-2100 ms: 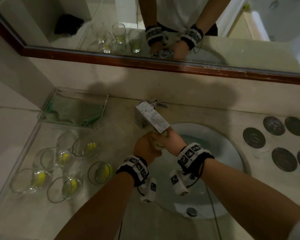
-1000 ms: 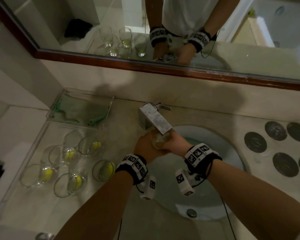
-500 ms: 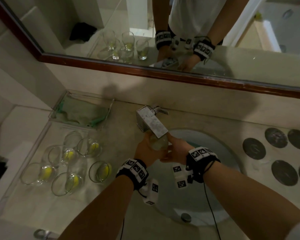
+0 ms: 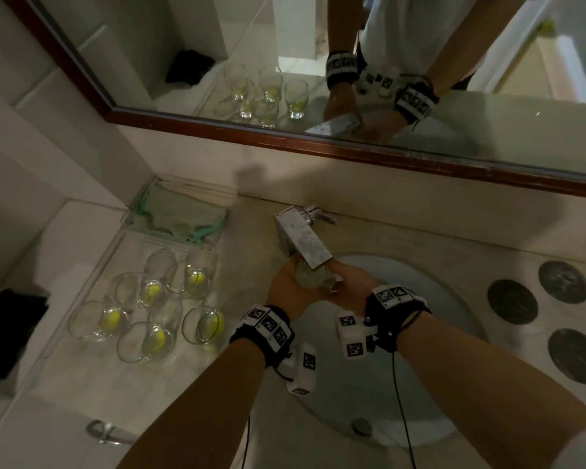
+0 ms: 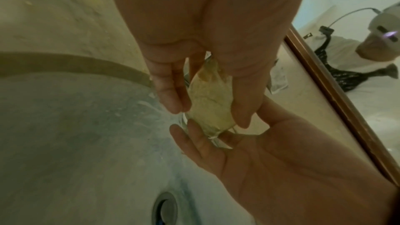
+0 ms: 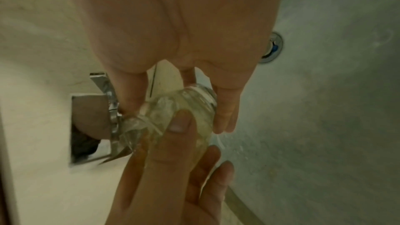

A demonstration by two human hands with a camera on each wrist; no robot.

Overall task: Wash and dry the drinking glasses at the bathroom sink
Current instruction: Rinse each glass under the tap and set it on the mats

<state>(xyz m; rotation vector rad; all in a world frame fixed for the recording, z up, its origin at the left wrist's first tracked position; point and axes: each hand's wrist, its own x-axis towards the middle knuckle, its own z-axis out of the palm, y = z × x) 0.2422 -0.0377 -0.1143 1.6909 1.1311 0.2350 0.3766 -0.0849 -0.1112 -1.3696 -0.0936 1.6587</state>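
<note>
Just under faucet (image 4: 303, 238) spout: one clear drinking glass (image 4: 313, 277), tilted. Left hand (image 4: 286, 292) wrapped round the body, right hand (image 4: 349, 286) gripping from the opposite side; the two close together, both clamped on it. Left of faucet, well apart: cluster of glasses (image 4: 156, 316), upright, yellow at the bottom.

clear drinking glasses (image 4: 202, 324) on desk (image 4: 403, 238), left of round sink (image 4: 460, 333) | square metal tap (image 4: 305, 242) behind sink | dark round discs (image 4: 511, 301) right

A wood-framed mirror (image 4: 471, 123) hangs on the pale wall (image 4: 352, 184) above a beige countertop (image 4: 420, 245).
</note>
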